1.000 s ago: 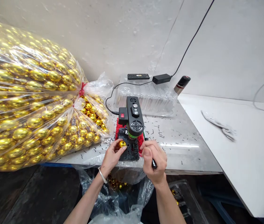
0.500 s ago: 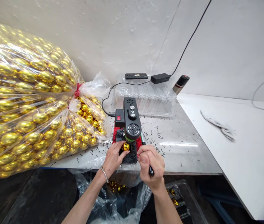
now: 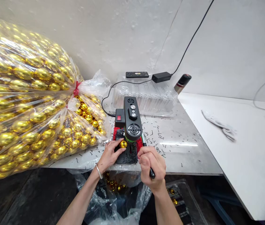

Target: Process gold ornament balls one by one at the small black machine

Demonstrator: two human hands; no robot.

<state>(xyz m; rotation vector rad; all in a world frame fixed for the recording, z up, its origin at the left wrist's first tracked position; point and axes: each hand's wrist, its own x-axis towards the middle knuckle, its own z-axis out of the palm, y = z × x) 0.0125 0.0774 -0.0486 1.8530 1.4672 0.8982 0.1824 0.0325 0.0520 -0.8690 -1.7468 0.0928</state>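
Between thumb and fingers, my left hand (image 3: 110, 153) holds a small shiny gold ball (image 3: 123, 144) at the front left of a black bench-top machine (image 3: 133, 117). My right hand (image 3: 152, 165) is wrapped round the black-ended lever (image 3: 152, 172) on the machine's right side. The machine has round vents, silver buttons and a side box with a red switch (image 3: 118, 117). Beneath its head lies a black base with red edging (image 3: 139, 147), strewn with black shavings. The machine's working tip is hidden under the head.
A large clear bag of gold balls (image 3: 24, 100) fills the left. Behind stands a clear plastic container (image 3: 144, 100) with a remote control (image 3: 137, 74) and power adapter (image 3: 161, 77) on top. A dark-capped can (image 3: 182, 83) leans beside it. Gloves (image 3: 218, 125) lie right; plastic sheeting (image 3: 132, 215) hangs below.
My left hand has drawn the gold ball a little left and up, out from under the machine's head. My right hand stays on the lever.
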